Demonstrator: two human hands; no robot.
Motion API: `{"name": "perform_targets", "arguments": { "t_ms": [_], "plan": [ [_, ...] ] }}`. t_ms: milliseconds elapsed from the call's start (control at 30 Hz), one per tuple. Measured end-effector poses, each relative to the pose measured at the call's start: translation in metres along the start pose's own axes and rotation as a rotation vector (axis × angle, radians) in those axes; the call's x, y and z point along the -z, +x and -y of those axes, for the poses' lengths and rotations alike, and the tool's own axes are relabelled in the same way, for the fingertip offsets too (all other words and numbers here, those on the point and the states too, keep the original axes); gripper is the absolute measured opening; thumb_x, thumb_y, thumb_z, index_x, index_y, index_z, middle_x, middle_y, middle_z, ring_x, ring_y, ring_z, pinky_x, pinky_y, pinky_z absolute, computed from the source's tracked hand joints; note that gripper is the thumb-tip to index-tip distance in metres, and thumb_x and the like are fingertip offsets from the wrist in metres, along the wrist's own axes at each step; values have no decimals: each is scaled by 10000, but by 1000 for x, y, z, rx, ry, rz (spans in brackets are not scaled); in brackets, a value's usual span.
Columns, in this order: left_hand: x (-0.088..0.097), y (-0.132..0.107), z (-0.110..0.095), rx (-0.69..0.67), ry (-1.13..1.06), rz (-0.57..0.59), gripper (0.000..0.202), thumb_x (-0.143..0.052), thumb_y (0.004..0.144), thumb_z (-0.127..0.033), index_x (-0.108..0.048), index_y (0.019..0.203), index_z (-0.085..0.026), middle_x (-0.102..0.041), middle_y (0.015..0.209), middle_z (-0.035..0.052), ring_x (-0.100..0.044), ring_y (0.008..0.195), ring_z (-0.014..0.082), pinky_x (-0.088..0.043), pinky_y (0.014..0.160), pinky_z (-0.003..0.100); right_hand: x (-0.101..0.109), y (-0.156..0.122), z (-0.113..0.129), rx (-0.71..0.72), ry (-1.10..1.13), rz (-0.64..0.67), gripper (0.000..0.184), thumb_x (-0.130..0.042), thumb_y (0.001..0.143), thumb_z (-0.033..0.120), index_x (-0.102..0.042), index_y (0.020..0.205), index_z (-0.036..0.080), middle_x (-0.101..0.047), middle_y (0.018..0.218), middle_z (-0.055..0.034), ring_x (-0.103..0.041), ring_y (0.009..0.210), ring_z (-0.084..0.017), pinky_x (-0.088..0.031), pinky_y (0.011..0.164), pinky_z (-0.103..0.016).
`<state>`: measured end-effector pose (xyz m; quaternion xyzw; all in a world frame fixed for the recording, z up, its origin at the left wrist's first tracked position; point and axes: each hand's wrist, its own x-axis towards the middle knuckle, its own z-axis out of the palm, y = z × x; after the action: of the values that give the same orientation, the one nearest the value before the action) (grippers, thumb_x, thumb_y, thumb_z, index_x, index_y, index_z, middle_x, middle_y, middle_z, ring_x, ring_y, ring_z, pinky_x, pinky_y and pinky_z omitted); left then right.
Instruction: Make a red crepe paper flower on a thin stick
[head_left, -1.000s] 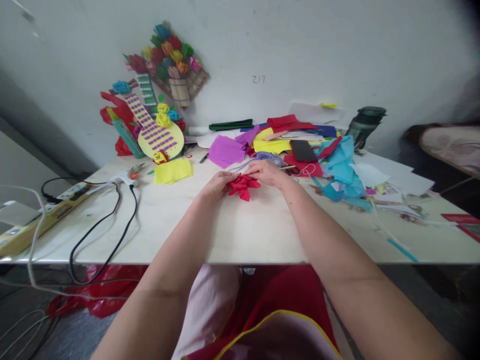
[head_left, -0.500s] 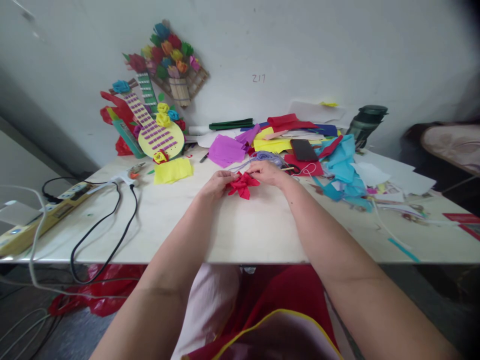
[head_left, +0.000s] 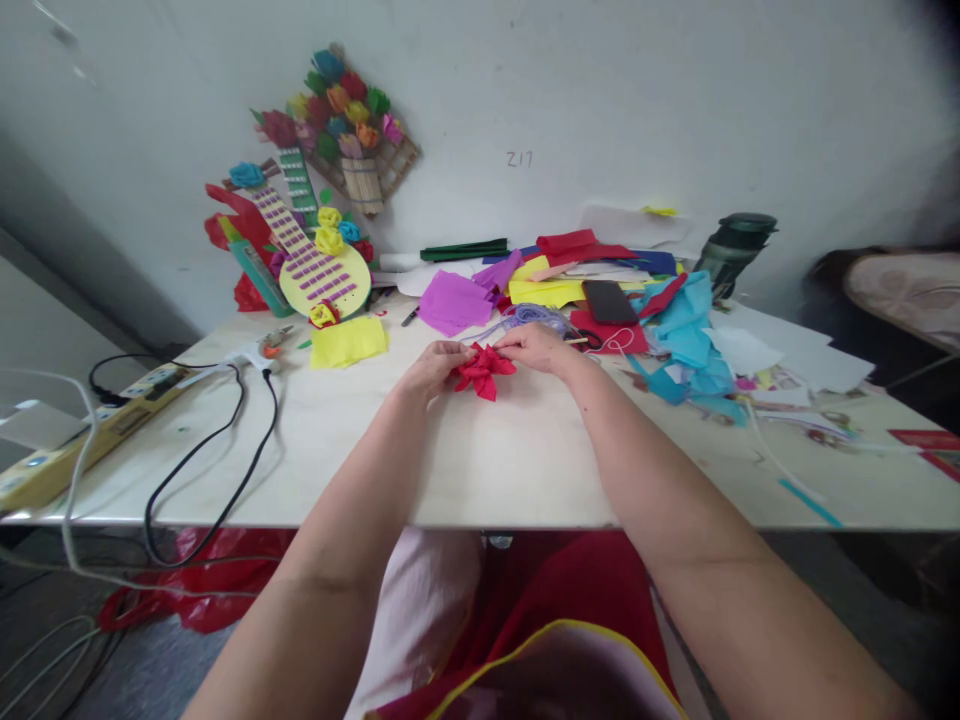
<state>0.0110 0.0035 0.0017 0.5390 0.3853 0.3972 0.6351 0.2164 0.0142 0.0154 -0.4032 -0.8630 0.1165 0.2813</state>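
Observation:
A red paper flower (head_left: pixel 484 374) with pointed petals is held just above the white table (head_left: pixel 517 470). My left hand (head_left: pixel 437 366) pinches its left side, thumb and fingers together. From the upper right, my right hand (head_left: pixel 534 349) has its fingertips closed on a petal. The underside of the flower is hidden. Just behind my right hand lies a bundle of lilac cord (head_left: pixel 536 318), and a sheet of purple crepe paper (head_left: pixel 454 303) is a little farther back.
Left of me are a yellow paper piece (head_left: pixel 349 343), a glue gun (head_left: pixel 255 355) and a power strip (head_left: pixel 97 430) with looping cables. A phone (head_left: pixel 608 302), blue crepe paper (head_left: pixel 686 320) and scraps lie right. A dark bottle (head_left: pixel 733 255) stands at the back; a decorated paper guitar (head_left: pixel 326 283) leans left.
Both hands keep their grip on the red flower. Its petals have turned slightly, and the right fingers have shifted a little along the petal. The view has moved very slightly.

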Motion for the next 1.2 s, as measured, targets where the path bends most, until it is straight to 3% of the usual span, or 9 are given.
{"name": "perform_targets", "arguments": {
  "t_ms": [367, 700, 1200],
  "plan": [
    [3, 0, -1, -67, -1, 22, 206, -756, 546, -243, -603, 585, -110, -532, 496, 11, -425, 434, 71, -271, 437, 213, 6, 1, 8, -15, -49, -35, 183, -594, 780, 258, -760, 808, 187, -650, 786, -38, -537, 714, -132, -351, 646, -253],
    [-1, 2, 1, -13, -169, -92, 263, -742, 624, -297, -665, 756, -83, -658, 674, 82, -601, 595, 153, -463, 584, 265, 3, -1, 4, -41, -30, -93, 147, -625, 765, 247, -760, 813, 213, -629, 792, -24, -525, 727, -128, -336, 641, -252],
    [3, 1, -1, -34, -206, -95, 265, -745, 642, -290, -670, 791, -84, -669, 677, 82, -618, 587, 161, -478, 577, 271, 8, -3, -5, -2, -20, -156, 155, -653, 764, 305, -760, 818, 208, -644, 792, -44, -540, 736, -140, -373, 660, -260]
  ]
}}
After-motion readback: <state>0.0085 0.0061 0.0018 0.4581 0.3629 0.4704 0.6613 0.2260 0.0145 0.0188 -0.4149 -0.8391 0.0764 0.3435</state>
